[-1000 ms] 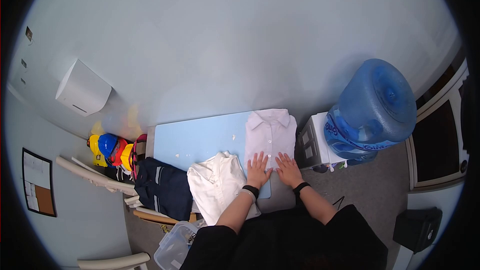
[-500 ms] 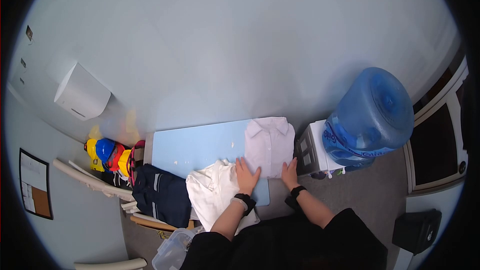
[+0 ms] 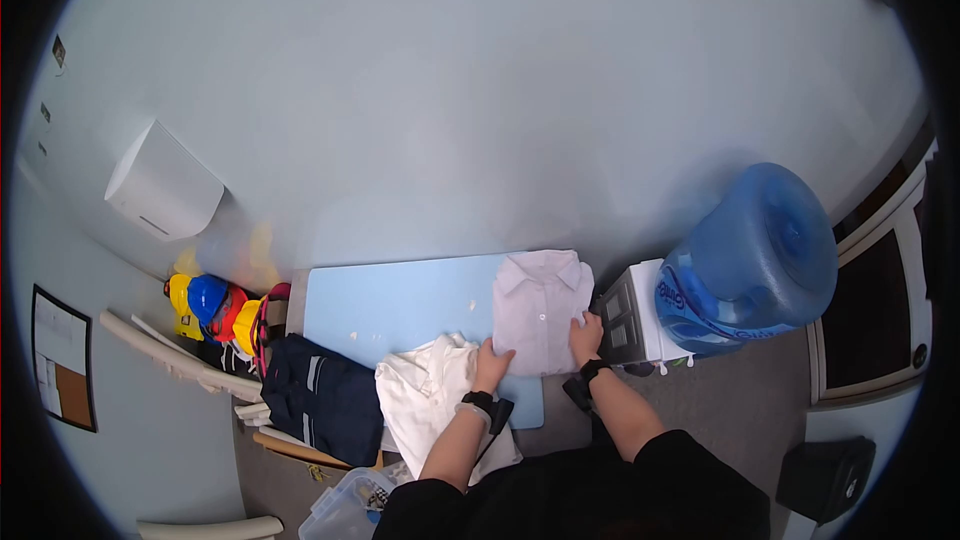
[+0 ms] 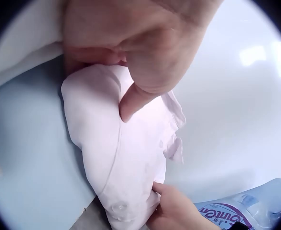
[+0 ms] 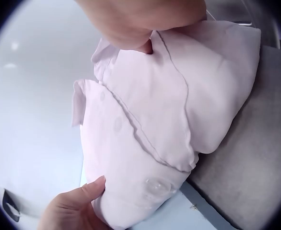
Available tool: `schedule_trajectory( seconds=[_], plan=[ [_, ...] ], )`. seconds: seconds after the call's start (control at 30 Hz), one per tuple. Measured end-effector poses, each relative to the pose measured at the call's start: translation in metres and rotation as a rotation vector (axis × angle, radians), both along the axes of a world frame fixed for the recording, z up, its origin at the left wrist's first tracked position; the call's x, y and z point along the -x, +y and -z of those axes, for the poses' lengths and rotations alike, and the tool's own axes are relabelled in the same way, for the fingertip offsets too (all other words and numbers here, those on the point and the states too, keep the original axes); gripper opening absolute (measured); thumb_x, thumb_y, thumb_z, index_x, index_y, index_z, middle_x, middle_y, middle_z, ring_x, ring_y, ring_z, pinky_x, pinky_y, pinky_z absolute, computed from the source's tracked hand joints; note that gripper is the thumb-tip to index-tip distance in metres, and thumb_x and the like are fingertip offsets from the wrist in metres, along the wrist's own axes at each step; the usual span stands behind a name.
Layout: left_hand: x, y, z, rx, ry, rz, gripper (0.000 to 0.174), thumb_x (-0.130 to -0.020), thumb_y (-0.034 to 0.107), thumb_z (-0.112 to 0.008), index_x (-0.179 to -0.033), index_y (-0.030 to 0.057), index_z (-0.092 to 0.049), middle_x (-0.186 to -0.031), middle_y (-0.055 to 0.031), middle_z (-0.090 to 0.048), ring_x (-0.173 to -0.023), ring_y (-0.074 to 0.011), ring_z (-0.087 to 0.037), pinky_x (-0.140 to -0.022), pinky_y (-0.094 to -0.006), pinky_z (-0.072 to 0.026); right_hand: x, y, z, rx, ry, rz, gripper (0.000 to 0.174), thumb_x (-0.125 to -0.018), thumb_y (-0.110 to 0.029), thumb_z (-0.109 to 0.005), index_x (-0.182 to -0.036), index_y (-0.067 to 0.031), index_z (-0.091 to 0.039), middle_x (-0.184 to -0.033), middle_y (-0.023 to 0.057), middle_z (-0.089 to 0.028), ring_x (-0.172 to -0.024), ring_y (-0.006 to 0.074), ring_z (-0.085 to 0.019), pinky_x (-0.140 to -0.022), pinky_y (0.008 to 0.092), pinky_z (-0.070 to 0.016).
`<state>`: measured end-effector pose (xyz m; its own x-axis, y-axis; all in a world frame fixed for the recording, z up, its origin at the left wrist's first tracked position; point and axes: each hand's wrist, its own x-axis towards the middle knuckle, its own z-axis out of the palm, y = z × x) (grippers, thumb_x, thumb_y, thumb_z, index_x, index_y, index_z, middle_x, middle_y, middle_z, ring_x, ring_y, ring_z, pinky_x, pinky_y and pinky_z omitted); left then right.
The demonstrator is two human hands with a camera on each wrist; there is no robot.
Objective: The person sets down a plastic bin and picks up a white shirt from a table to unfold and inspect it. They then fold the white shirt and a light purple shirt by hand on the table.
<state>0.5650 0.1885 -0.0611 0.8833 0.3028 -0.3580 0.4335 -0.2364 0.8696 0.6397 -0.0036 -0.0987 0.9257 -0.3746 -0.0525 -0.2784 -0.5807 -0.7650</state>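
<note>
A pale pinkish-white button-up shirt (image 3: 541, 315), folded into a rectangle with its collar toward the wall, is at the right end of the light blue board (image 3: 400, 290). My left hand (image 3: 490, 368) grips its lower left edge, thumb on top and fingers underneath. On the opposite side my right hand (image 3: 586, 340) pinches the right edge the same way. In the left wrist view the shirt's near side (image 4: 102, 124) bulges up between the hands. A loose fold (image 5: 212, 86) hangs at the right hand in the right wrist view.
A white shirt (image 3: 425, 380) lies left of the folded one, beside a navy garment (image 3: 320, 395) with reflective strips. Close on the right stands a dispenser (image 3: 640, 310) under a large blue water bottle (image 3: 750, 260). Hard hats (image 3: 207, 297) sit far left; a clear bin (image 3: 345, 505) is below.
Both hands have gone from lying flat on the shirt's lower front to its two side edges, where the fingers now curl under and hold it.
</note>
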Motion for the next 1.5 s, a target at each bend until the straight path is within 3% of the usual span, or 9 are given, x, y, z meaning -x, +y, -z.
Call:
schedule_trajectory(
  seconds=[0.27,0.37,0.47,0.6,0.8,1.03,1.13,1.27,1.5],
  plan=[
    [0.009,-0.016,-0.02,-0.376,-0.154,-0.024,0.06,-0.07,0.018,-0.06,-0.12,0.0,-0.033,-0.107,-0.023,-0.049,-0.101,-0.0353,-0.047,-0.085,-0.0385,-0.0386,0.002,0.007,-0.028,0.097,0.178,-0.076,0.042,-0.073,-0.018,-0.056,-0.112,-0.0036,-0.047,-0.108,0.0152,-0.048,-0.1,0.0344,-0.045,-0.085,0.041,-0.0362],
    [0.013,-0.027,-0.032,-0.609,-0.332,0.014,0.062,-0.069,0.017,-0.06,-0.122,0.0007,-0.033,-0.115,-0.0226,-0.042,-0.107,-0.0364,-0.04,-0.089,-0.0396,-0.035,0.018,0.019,-0.04,0.326,-0.197,-0.045,0.046,-0.077,-0.019,-0.051,-0.12,-0.0052,-0.041,-0.123,0.015,-0.04,-0.112,0.0344,-0.038,-0.092,0.0441,-0.0305],
    [0.024,-0.034,-0.057,-0.696,-0.457,0.1,0.058,-0.068,0.016,-0.06,-0.12,0.0014,-0.037,-0.118,-0.0215,-0.04,-0.108,-0.0372,-0.038,-0.092,-0.0419,-0.0318,0.033,0.015,-0.035,0.484,0.062,-0.695,0.048,-0.084,-0.025,-0.038,-0.126,-0.0014,-0.034,-0.137,0.0152,-0.022,-0.125,0.0321,-0.022,-0.1,0.0474,-0.0182],
    [0.059,-0.019,-0.088,-0.596,-0.475,0.073,0.049,-0.069,0.015,-0.06,-0.114,0.0021,-0.044,-0.117,-0.0204,-0.041,-0.107,-0.0364,-0.039,-0.091,-0.0424,-0.0315,0.043,0.013,-0.035,0.482,-0.102,-0.735,0.045,-0.084,-0.023,-0.038,-0.124,-0.0009,-0.037,-0.135,0.0173,-0.025,-0.124,0.0324,-0.024,-0.1,0.047,-0.02],
    [0.145,0.06,-0.078,-0.871,-0.305,-0.412,0.047,-0.069,0.018,-0.06,-0.11,0.0012,-0.045,-0.114,-0.0224,-0.042,-0.107,-0.0367,-0.038,-0.091,-0.0434,-0.0296,0.111,0.036,-0.085,0.162,-0.244,-1.095,0.037,-0.076,-0.015,-0.051,-0.11,0.0009,-0.047,-0.122,0.0203,-0.039,-0.112,0.0348,-0.039,-0.092,0.0426,-0.0321],
    [0.211,0.101,-0.036,-0.664,0.095,-0.63,0.068,-0.067,0.037,-0.067,-0.112,-0.0052,-0.041,-0.114,-0.0273,-0.042,-0.105,-0.0361,-0.044,-0.089,-0.0395,-0.035,0.148,0.088,-0.044,-0.171,0.484,-1.0,0.058,-0.069,-0.023,-0.064,-0.112,0.0077,-0.04,-0.109,0.0218,-0.05,-0.099,0.0271,-0.051,-0.082,0.0332,-0.042],
    [0.217,0.104,-0.029,-0.125,0.242,-0.597,0.068,-0.067,0.043,-0.068,-0.107,-0.0066,-0.044,-0.103,-0.0255,-0.053,-0.096,-0.032,-0.053,-0.082,-0.0347,-0.0412,0.144,0.099,-0.043,-0.342,0.671,-0.833,0.057,-0.067,-0.023,-0.063,-0.107,0.0105,-0.041,-0.103,0.0226,-0.053,-0.094,0.0302,-0.053,-0.082,0.0354,-0.0419],
    [0.215,0.09,-0.014,-0.1,0.123,-0.539,0.059,-0.071,0.038,-0.066,-0.104,-0.0064,-0.047,-0.097,-0.0206,-0.058,-0.09,-0.0258,-0.057,-0.078,-0.0315,-0.0431,0.137,0.105,-0.054,-0.527,0.695,-0.773,0.059,-0.065,-0.02,-0.066,-0.111,0.0079,-0.041,-0.1,0.02,-0.055,-0.092,0.0256,-0.055,-0.08,0.0321,-0.0432],
    [0.219,0.077,0.004,-0.011,0.039,-0.582,0.049,-0.075,0.028,-0.064,-0.106,-0.0051,-0.045,-0.101,-0.0167,-0.056,-0.093,-0.0233,-0.054,-0.08,-0.0304,-0.0413,0.12,0.1,-0.033,-0.248,0.47,-0.822,0.051,-0.067,-0.018,-0.061,-0.108,0.0029,-0.042,-0.101,0.0203,-0.053,-0.092,0.0291,-0.053,-0.079,0.0349,-0.0417]
  ],
)
